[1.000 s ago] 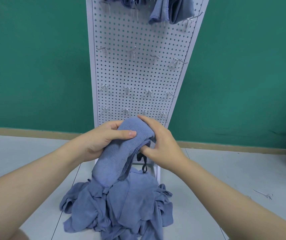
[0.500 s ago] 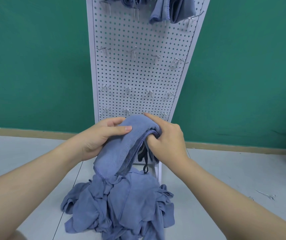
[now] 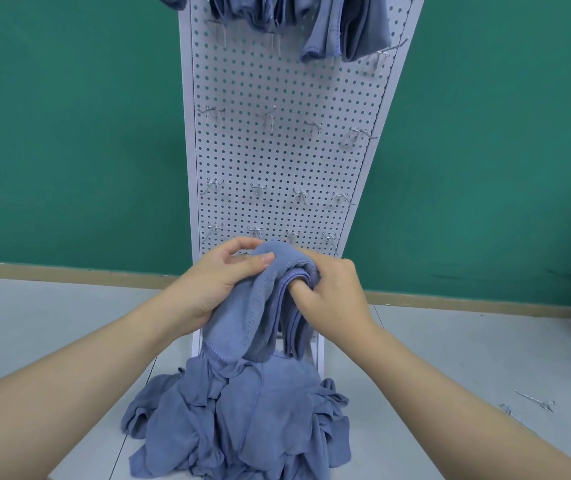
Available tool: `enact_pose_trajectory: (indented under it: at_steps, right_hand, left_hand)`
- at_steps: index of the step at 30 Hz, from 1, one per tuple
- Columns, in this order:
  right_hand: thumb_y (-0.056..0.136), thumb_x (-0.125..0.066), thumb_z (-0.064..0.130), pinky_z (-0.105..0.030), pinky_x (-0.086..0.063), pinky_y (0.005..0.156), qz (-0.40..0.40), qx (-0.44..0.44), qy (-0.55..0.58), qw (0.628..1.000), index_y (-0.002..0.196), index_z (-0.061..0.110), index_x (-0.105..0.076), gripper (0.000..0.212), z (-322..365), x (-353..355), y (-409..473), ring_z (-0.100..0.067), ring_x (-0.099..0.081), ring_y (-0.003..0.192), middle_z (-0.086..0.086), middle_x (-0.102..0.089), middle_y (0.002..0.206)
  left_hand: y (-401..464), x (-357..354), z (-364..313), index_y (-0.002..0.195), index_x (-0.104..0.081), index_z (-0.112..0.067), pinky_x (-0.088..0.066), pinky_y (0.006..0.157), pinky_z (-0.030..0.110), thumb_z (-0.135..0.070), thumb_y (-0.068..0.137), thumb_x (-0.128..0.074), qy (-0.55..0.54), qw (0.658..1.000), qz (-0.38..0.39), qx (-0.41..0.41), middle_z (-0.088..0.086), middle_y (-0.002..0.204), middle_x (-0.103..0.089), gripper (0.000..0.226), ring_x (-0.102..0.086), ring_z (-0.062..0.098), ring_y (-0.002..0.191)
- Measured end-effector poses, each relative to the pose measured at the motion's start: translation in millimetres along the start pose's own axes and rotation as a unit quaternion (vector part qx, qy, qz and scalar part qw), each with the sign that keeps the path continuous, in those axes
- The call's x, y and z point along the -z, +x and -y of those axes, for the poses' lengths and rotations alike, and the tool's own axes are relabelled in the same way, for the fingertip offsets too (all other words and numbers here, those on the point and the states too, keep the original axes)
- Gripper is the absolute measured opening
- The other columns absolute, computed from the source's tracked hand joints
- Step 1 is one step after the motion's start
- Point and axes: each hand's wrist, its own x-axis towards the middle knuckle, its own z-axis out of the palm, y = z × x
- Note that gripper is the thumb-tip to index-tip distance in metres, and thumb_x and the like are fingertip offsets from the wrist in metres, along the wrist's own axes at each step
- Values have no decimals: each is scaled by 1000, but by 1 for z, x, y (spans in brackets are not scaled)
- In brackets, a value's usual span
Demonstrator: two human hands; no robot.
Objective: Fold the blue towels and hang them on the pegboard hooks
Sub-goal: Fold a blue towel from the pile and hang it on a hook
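Since a second ago both hands have drawn closer together over the folded towel (image 3: 259, 306), and the view has tipped up, so more of the hung towels (image 3: 346, 26) shows at the top edge of the pegboard (image 3: 287, 161). Nearest, a crumpled pile of blue towels (image 3: 242, 420) lies on the pale floor (image 3: 34, 317) against the foot of the board, with bare floor on both sides of it. Two loose metal hooks (image 3: 533, 401) lie on the floor well off to the right. Above the pile, the left hand (image 3: 214, 282) grips the folded towel's rounded top, thumb over the cloth, while the right hand (image 3: 332, 289) pinches its doubled layers, fingers tucked into the fold. The towel is soft terry with a stitched hem and hangs down to touch the pile. Behind stands the white perforated board, its rows of wire hooks (image 3: 266, 117) bare below the top row. A green wall (image 3: 69, 133) lies farthest back.
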Motion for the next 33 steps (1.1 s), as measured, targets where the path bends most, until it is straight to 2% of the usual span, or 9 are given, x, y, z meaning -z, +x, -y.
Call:
enact_pose_trajectory:
  at_steps: [3, 7, 12, 15, 18, 22, 25, 30, 33]
  right_hand:
    - [76, -46, 31, -24, -33, 52, -10, -33, -22, 999, 74, 59, -62, 32, -2, 3, 2, -11, -46, 54, 20, -54, 54]
    - [75, -52, 34, -35, -55, 71, -54, -85, -23, 995, 104, 33, -74, 36, -4, 5, 4, -15, -61, 71, 14, -70, 73]
    - [79, -65, 18, -37, -54, 72, -112, -120, 36, 986, 87, 28, -66, 13, -7, 8, 8, -11, -63, 73, 16, -68, 74]
    - [79, -64, 13, -32, -35, 54, -124, -130, 62, 982, 64, 18, -51, 20, -5, 7, 6, -13, -36, 54, 11, -47, 52]
    - [76, -61, 10, -31, -28, 52, -126, -138, 92, 978, 60, 7, -50, 19, -1, 9, 5, -15, -28, 56, 3, -39, 52]
    - [77, -61, 7, -30, -23, 50, -104, -140, 112, 978, 52, 12, -39, 33, 6, 14, 4, -15, -23, 58, 1, -31, 51]
    - [79, -62, 6, -32, -22, 53, -79, -126, 119, 982, 57, 2, -40, 31, 9, 17, 4, -16, -24, 60, -3, -31, 54]
    - [82, -61, 9, -32, -25, 55, -74, -94, 136, 983, 66, -4, -48, 24, 15, 31, 10, -17, -28, 60, -15, -35, 58]
    - [82, -63, 10, -32, -25, 53, -83, -88, 137, 983, 66, -3, -49, 25, 24, 34, 9, -16, -28, 59, -13, -35, 57]
  left_hand:
    - [4, -2, 2, 113, -69, -29, -53, 87, 24, -39, 80, -87, 187, 965, -133, -128, -1, 107, -69, 38, -66, 10, 88]
    - [0, -11, 4, 115, -73, -36, -49, 79, 18, -13, 95, -70, 322, 903, -112, -261, -6, 104, -67, 31, -61, 10, 87]
    - [-3, -25, 14, 142, -61, -29, -48, 93, 15, -16, 106, -55, 292, 929, -34, -225, -7, 125, -60, 39, -59, 1, 110]
    - [-1, -29, 13, 147, -56, -28, -43, 96, 9, -29, 103, -60, 283, 937, -11, -205, -15, 141, -49, 44, -51, -5, 124]
    - [-1, -30, 9, 147, -57, -28, -45, 103, 15, -33, 99, -67, 269, 939, 19, -214, -19, 146, -49, 49, -47, -6, 133]
    - [-6, -33, 5, 145, -57, -33, -44, 105, 16, -23, 95, -73, 269, 935, 31, -228, -21, 138, -59, 53, -53, -4, 129]
    - [-6, -32, 1, 147, -55, -34, -43, 111, 23, -20, 94, -74, 267, 936, 15, -228, -22, 140, -60, 57, -54, -3, 130]
    - [-10, -34, -11, 151, -51, -33, -41, 105, 10, -13, 94, -70, 298, 924, -14, -240, -25, 144, -57, 64, -54, -9, 127]
    - [-13, -41, -14, 149, -53, -34, -47, 106, 21, -12, 91, -69, 307, 913, -56, -263, -22, 136, -63, 64, -59, -4, 123]
